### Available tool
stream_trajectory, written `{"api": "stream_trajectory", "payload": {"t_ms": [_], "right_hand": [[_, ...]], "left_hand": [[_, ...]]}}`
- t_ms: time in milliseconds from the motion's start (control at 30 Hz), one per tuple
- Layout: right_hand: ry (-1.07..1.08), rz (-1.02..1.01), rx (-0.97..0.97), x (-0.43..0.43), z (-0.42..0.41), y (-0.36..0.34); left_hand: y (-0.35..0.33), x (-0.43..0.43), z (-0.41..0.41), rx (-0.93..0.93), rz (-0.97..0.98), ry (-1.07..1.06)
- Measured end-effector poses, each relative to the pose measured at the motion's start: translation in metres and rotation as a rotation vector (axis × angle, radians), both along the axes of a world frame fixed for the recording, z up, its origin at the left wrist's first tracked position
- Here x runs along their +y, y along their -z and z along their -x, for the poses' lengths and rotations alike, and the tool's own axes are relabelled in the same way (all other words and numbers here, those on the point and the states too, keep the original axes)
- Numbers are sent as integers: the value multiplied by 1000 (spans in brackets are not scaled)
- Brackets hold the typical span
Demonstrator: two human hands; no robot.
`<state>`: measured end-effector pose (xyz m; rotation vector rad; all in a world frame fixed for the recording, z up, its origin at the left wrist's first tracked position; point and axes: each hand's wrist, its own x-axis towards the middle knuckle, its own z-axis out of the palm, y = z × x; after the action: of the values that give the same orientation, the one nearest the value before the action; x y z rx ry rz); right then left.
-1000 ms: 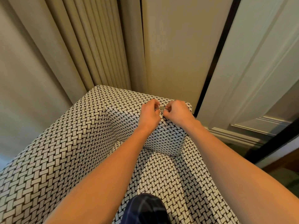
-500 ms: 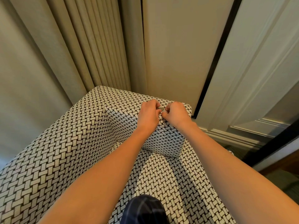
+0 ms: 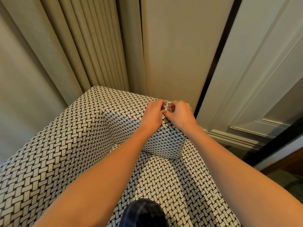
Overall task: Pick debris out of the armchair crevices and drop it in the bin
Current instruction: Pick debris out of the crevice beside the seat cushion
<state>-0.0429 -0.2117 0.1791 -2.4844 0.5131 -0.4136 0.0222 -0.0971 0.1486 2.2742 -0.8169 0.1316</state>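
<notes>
A black-and-white woven-pattern armchair (image 3: 68, 145) fills the lower part of the head view. Both my hands meet at the top of its back, toward the far right corner. My left hand (image 3: 153, 116) and my right hand (image 3: 180, 115) have curled fingers and pinch a small shiny, crumpled piece of debris (image 3: 168, 109) between them, right at the fabric's upper edge. Most of the debris is hidden by my fingertips. No bin is in view.
Beige pleated curtains (image 3: 91, 46) hang behind the chair on the left. A white panelled door (image 3: 255, 79) with a black frame stands on the right. My knee in dark cloth (image 3: 142, 213) rests on the seat. Dark floor shows at the far right.
Both hands stay together at the chair back's top. They have shifted only slightly, and the shiny debris remains pinched between the fingertips.
</notes>
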Motion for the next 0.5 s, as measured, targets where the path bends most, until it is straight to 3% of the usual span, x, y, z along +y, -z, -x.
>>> {"api": "stream_trajectory", "payload": {"t_ms": [200, 500], "right_hand": [[-49, -148, -5, 4, -12, -3], [-86, -156, 27, 1, -26, 1]], "left_hand": [[5, 5, -7, 80, 84, 40], [4, 13, -6, 166, 177, 28]]}}
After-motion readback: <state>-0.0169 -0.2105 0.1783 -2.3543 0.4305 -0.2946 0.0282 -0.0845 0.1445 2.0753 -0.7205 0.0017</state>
